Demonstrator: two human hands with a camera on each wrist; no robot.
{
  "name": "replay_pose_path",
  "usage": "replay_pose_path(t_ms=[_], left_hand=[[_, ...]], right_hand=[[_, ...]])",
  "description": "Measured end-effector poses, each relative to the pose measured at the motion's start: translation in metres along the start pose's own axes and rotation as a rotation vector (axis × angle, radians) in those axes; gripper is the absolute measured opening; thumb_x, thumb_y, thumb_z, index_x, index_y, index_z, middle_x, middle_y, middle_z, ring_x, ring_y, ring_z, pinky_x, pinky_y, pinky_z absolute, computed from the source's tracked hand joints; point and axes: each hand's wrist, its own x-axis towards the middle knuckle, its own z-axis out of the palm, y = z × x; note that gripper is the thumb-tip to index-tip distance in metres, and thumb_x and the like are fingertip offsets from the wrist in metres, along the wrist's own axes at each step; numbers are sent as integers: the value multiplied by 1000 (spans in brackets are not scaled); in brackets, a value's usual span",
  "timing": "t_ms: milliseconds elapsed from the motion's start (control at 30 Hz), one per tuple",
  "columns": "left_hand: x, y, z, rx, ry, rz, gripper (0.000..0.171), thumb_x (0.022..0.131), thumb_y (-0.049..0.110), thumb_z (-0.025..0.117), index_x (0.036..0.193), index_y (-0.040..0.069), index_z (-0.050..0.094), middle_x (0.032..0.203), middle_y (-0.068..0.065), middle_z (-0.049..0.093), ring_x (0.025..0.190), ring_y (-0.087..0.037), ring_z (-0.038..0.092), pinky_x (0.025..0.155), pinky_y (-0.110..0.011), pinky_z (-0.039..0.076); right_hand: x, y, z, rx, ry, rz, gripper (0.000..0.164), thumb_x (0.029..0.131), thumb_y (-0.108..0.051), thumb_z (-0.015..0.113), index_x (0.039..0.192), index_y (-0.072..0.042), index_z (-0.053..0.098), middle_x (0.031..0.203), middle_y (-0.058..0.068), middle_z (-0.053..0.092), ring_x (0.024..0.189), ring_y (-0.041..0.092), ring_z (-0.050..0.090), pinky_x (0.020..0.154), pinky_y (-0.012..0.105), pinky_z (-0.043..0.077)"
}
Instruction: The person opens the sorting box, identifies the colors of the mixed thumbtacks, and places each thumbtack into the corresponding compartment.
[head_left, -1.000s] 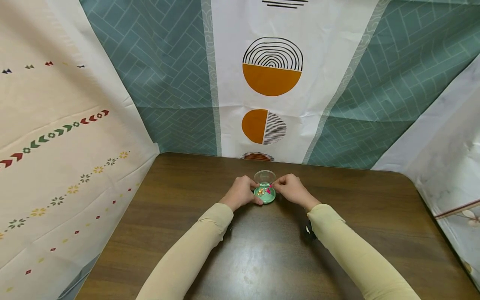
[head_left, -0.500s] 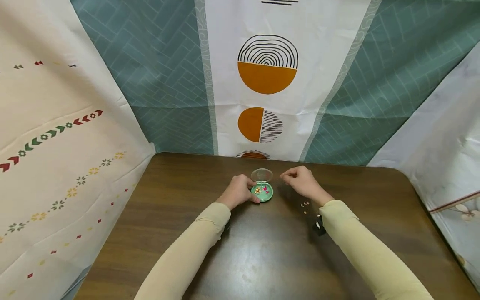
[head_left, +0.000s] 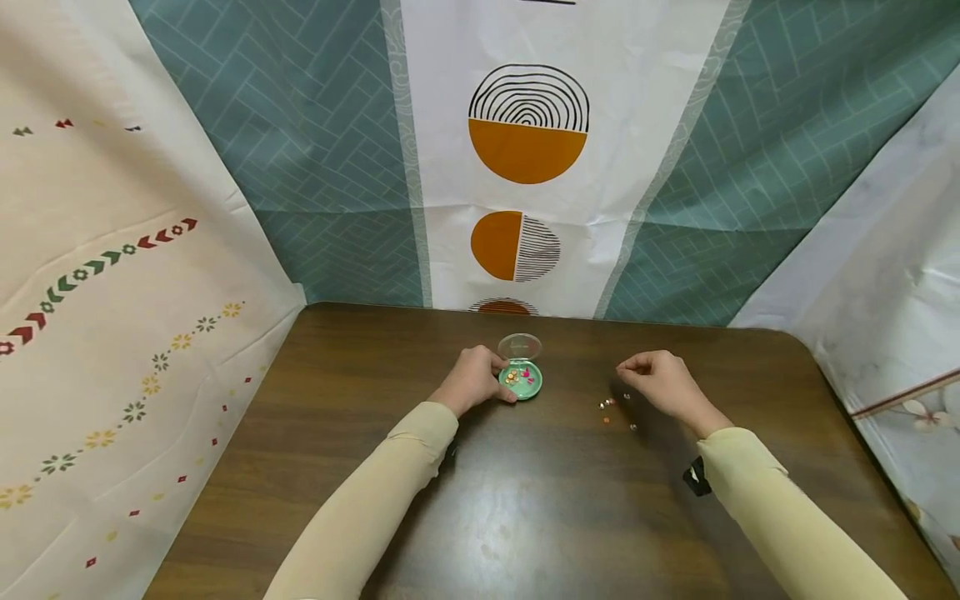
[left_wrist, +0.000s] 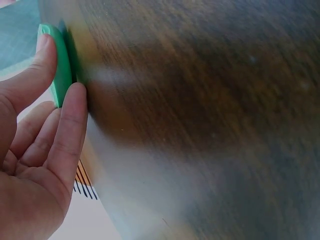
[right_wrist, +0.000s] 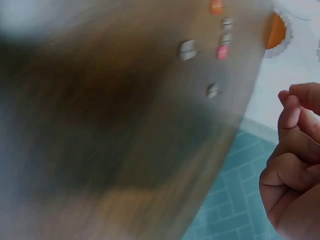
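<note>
My left hand holds a small round green case by its left side, thumb at the near edge. Its clear hinged lid stands raised at the back. Gold pieces and pink pieces lie inside. The left wrist view shows the thumb on the green case and fingertips at its edge. To the right, my right hand hovers with thumb and forefinger together, nothing visible between them. Close by lie several small loose beads, including an orange one, a pink one and silvery ones.
Both hands work over a dark brown wooden table. Behind its far edge hangs a patterned curtain. A cream cloth covers the left side, and a pale cloth the right.
My right hand has moved right, from the case to beside the loose beads, which its arm hid at first. My left hand keeps hold of the case.
</note>
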Motion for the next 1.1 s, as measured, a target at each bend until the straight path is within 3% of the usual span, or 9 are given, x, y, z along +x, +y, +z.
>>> replay_pose_path(t_ms=[233, 367, 600, 1100], left_hand=[[1, 1, -2, 8, 6, 5, 66, 56, 38, 87, 114, 13, 67, 107, 7, 64, 100, -9, 54, 83, -24, 43], [0, 1, -1, 4, 4, 5, 66, 56, 38, 87, 113, 13, 68, 106, 6, 64, 99, -10, 55, 82, -24, 43], [-1, 1, 0, 1, 4, 12, 65, 57, 37, 87, 114, 13, 67, 107, 6, 64, 100, -11, 55, 83, -23, 43], [-1, 1, 1, -14, 7, 13, 66, 56, 36, 87, 113, 11, 67, 105, 5, 65, 96, -11, 56, 80, -23, 43]], right_hand=[[-13, 14, 7, -208, -78, -71, 11, 86, -23, 66, 95, -20, 71, 91, -9, 64, 83, 13, 59, 71, 38, 47], [-15, 18, 14, -270, -108, -132, 12, 84, -23, 69, 95, -25, 72, 93, -11, 63, 87, 14, 59, 74, 40, 47], [-16, 20, 21, -338, -95, -209, 12, 82, -23, 70, 94, -27, 72, 90, -14, 62, 87, 12, 59, 75, 38, 47], [-13, 13, 23, -384, -75, -209, 7, 84, -28, 68, 90, -24, 70, 87, -13, 60, 81, 13, 59, 70, 39, 48]])
